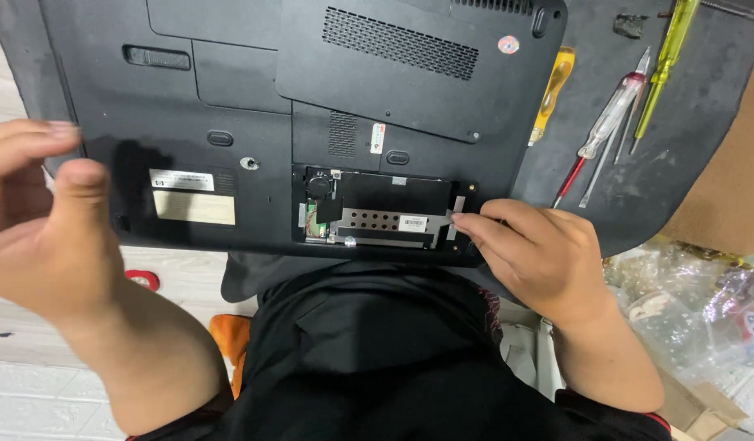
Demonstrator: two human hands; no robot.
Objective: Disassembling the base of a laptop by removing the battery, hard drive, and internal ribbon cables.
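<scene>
A black laptop (254, 106) lies bottom-up on the desk (679, 163), with a white and cream rectangular label (193, 198) near its front edge. The right hand (540, 253) pinches a grey tab (457, 214) at the open drive bay (381, 214). The left hand (42, 220) hovers loosely open, holding nothing. Screwdrivers (610, 122) lie to the right.

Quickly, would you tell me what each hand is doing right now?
Left hand: open, raised, holding nothing.
Right hand: fingertips pinching the pull tab in the laptop bay.

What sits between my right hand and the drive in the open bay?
Nothing visible: the right hand already has its fingertips at the right end of the drive in the open bay of the laptop.
</scene>
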